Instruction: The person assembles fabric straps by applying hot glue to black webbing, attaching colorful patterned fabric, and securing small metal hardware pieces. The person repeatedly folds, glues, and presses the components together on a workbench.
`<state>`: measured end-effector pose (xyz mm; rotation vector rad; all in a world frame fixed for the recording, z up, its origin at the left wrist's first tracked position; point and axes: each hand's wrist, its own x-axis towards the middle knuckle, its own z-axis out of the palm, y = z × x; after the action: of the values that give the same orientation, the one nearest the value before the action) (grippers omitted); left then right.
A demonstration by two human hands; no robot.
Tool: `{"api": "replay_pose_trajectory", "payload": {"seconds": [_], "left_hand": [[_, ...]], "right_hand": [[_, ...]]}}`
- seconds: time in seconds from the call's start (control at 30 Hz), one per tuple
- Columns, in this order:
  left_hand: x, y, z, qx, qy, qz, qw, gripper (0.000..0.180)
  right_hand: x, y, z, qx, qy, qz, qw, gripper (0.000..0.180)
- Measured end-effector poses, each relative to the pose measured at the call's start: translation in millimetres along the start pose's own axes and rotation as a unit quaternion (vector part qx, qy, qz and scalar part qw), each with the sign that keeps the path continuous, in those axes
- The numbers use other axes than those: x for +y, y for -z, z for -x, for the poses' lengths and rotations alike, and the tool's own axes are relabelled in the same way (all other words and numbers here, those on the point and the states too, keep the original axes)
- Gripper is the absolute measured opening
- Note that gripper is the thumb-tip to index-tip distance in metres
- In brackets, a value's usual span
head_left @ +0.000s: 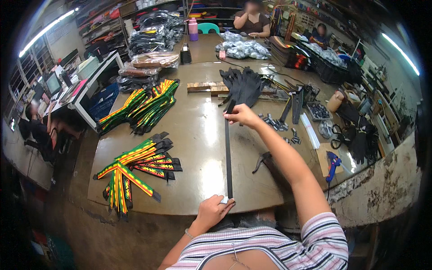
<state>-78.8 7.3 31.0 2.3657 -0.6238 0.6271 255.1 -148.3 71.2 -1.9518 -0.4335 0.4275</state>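
Note:
A long black strap [227, 157] runs straight away from me over the table. Its far end is pinched between the thumb and fingers of my right hand [243, 115], beside a pile of black straps [243, 85]. My left hand [213, 210] is closed on the near end at the table's front edge. A small silvery piece [225, 199] shows at its fingertips; its exact kind I cannot make out. Several small metal clips [273, 122] lie scattered right of the right hand. A dark curved-handled tool [265, 163] rests under my right forearm.
Green, yellow and red patterned straps [135, 166] lie in fans on the left, with another bundle [144, 105] behind. A blue glue gun [333, 165], scissors [337, 135] and white sticks [309, 130] are at right. Plastic-wrapped stacks [150, 36] and seated people are farther back.

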Motion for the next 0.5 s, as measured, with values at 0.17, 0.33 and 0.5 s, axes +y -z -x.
{"api": "replay_pose_trajectory", "payload": {"seconds": [0.17,0.33,0.5], "left_hand": [[-6,-13,14,-0.029,0.002,0.01,1.0,0.014],[1,-12,17,-0.044,0.038,-0.016,0.998,0.011],[5,-12,18,-0.006,0.023,-0.011,1.0,0.009]], "right_hand": [[83,-40,-24,0.161,0.103,0.243,0.951,0.029],[72,-49,-2,0.216,0.118,0.206,0.947,0.053],[60,-76,64,0.1,0.167,0.365,0.91,0.048]]}}
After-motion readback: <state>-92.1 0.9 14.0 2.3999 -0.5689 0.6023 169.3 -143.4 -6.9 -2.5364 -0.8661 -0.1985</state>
